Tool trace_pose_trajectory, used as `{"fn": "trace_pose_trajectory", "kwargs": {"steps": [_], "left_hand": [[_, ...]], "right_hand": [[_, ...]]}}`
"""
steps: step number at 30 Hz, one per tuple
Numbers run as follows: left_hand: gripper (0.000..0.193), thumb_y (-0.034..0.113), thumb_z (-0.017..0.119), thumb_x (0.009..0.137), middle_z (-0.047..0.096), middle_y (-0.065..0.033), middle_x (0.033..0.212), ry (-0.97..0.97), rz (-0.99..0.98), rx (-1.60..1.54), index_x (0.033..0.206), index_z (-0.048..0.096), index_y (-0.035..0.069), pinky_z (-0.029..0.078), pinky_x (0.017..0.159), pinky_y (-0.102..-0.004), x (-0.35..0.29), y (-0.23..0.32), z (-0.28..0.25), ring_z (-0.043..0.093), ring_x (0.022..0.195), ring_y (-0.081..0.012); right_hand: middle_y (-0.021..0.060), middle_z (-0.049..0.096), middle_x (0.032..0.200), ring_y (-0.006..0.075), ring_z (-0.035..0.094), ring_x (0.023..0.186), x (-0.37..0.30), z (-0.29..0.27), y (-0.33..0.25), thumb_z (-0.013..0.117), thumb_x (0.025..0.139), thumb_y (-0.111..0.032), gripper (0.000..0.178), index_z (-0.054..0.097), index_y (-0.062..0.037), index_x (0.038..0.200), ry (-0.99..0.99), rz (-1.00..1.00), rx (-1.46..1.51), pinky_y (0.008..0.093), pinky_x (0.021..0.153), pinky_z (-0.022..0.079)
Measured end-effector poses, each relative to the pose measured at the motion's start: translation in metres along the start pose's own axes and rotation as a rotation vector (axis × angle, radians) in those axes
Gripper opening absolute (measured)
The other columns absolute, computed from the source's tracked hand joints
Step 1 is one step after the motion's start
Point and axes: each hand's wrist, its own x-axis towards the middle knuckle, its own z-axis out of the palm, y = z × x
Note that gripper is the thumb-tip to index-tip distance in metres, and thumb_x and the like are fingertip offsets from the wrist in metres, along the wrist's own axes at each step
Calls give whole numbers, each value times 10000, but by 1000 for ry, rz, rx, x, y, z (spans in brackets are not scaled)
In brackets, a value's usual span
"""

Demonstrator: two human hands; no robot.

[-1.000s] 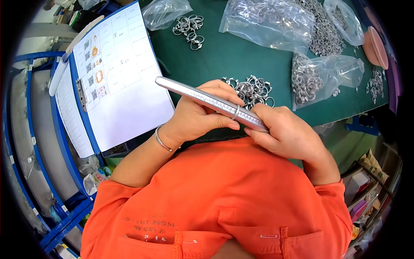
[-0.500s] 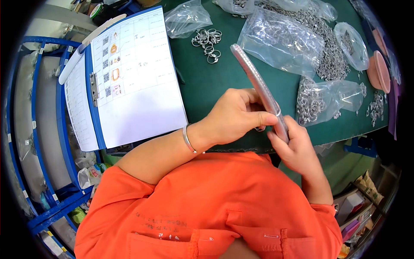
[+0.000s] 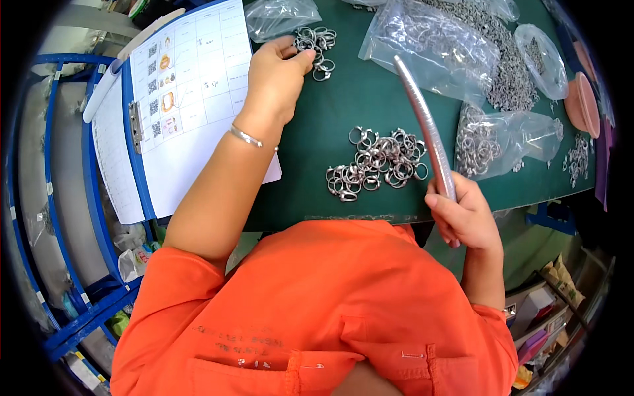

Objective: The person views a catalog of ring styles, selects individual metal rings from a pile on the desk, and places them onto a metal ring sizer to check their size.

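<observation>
My right hand (image 3: 465, 211) is closed round the lower end of a ring mandrel (image 3: 426, 125), a tapered silvery rod tilted up to the left. I see no ring on the rod. At the upper left my left hand (image 3: 274, 82) reaches to a small pile of silver rings (image 3: 322, 41). Its thumb and fingers are bent around a ring at the pile's near left side, partly hidden by the fingers. Between my hands a larger pile of silver rings (image 3: 380, 158) lies on the green tabletop (image 3: 330, 109).
An opened clipboard of printed sheets (image 3: 198, 152) lies at the left, beside blue shelving (image 3: 56, 198). Clear bags (image 3: 436, 49), a bag of rings (image 3: 482, 142) and a heap of small metal parts (image 3: 512, 89) cover the far right. A pink bowl (image 3: 583, 105) stands at the right edge.
My left hand has left the mandrel and moved up and left to the small ring pile. The mandrel has shifted right in my right hand, and the larger pile now shows.
</observation>
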Motion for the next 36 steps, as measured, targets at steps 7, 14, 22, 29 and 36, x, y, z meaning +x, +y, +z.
{"fn": "trace_pose_trajectory", "kwargs": {"steps": [7, 14, 22, 29, 36], "left_hand": [[243, -23, 677, 683, 550, -93, 875, -596, 444, 633, 914, 611, 15, 471, 630, -246, -62, -19, 12, 558, 661, -116], [148, -96, 613, 740, 550, -58, 893, -477, 242, 223, 879, 599, -47, 515, 721, -214, -76, -7, 1, 603, 794, -128], [268, 49, 511, 878, 564, -63, 866, -420, -99, -288, 1139, 527, -13, 463, 605, -211, -79, 7, -9, 560, 730, -105], [289, 74, 517, 881, 564, -44, 863, -431, -421, -720, 1149, 513, -37, 461, 671, -190, -70, 14, -12, 543, 713, -95], [331, 5, 716, 672, 591, -73, 867, -743, -263, -294, 982, 614, -54, 459, 613, -217, -95, 3, 0, 548, 662, -119]], "right_hand": [[-44, 426, 533, 20, 358, 342, -5, 1, -2, 557, 843, -104, 149, 442, -58, 760, 72, -35, -31, 194, 297, 257], [-52, 418, 587, 20, 376, 488, -1, 3, 4, 576, 820, -99, 132, 469, -51, 759, 82, -103, -180, 210, 418, 318], [21, 503, 603, 67, 451, 536, -1, 7, 0, 585, 803, -102, 127, 501, -9, 786, 37, -39, -397, 246, 490, 380], [115, 515, 606, 187, 508, 535, 1, 8, 7, 591, 789, -139, 173, 502, 9, 801, 73, -131, -604, 313, 516, 406], [188, 565, 696, 348, 560, 626, 9, 22, -13, 583, 765, -145, 171, 521, 5, 821, -35, -198, -616, 371, 559, 432]]}}
